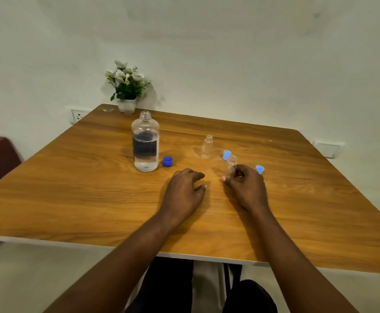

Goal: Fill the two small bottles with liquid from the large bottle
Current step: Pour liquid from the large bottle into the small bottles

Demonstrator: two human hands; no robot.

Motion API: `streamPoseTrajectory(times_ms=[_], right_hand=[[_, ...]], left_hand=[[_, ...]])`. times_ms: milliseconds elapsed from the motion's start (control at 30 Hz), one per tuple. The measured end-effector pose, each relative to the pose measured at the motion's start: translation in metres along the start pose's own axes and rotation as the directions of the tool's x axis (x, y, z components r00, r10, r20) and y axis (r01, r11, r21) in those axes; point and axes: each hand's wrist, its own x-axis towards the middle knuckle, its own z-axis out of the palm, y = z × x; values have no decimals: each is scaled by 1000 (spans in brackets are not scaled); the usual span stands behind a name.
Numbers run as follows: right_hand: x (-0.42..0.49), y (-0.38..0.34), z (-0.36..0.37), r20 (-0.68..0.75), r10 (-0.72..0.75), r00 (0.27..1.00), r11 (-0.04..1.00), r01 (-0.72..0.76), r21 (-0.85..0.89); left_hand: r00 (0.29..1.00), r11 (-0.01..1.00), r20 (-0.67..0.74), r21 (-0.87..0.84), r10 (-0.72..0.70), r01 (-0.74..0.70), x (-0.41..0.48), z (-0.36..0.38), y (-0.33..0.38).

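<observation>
Large bottle: the large bottle [145, 145] stands upright on the bench [71, 177] with its neck open. It looks roughly two-thirds full of clear liquid.
Dark blue cap: the dark blue cap [167, 161] lies just beside the large bottle's base, on its right.
Far small bottle: the far small bottle [207, 146] stands upright and uncapped to the right of the large bottle. It is apart from it and looks empty.
Near small bottle: the near small bottle [231, 163] is further right of the large bottle and nearer the person. It is uncapped and appears empty.
Pale caps: one pale blue cap [226, 155] sits between the two small bottles. The other pale blue cap [260, 169] lies furthest right of the large bottle.
Right hand: the right hand [246, 186] has its fingers curled round the lower part of the near small bottle.
Left hand: the left hand [184, 190] rests on the bench, nearer the person than the large bottle and to its right. Its fingers are loosely bent and it holds nothing.
Flower pot: the flower pot [126, 86] stands behind the large bottle at the bench's far edge.
Step in hand: all caps are off and nothing is poured, so the pouring is just being set up.
Next move: the left hand likely needs to grip the large bottle and tilt it slowly. The small neck is narrow, so the right hand should steady the small bottle beneath it.
</observation>
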Motion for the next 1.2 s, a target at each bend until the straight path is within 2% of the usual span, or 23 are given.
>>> streamPoseTrajectory(times_ms=[333,567,833,1200], right_hand=[[-10,-39,34,88,-163,983,985,157,76],[-11,-53,53,92,-220,971,971,209,120],[-9,-51,50,134,-206,969,968,183,172],[1,-46,50,173,-213,962,971,188,149]], left_hand=[[949,958,-187,-179,-255,222,-5,-47,-45],[851,908,-342,-278,-399,314,0,-63,-68],[851,878,-273,-312,-449,363,16,-64,-80],[928,902,-157,-334,-338,272,37,-63,-95]])
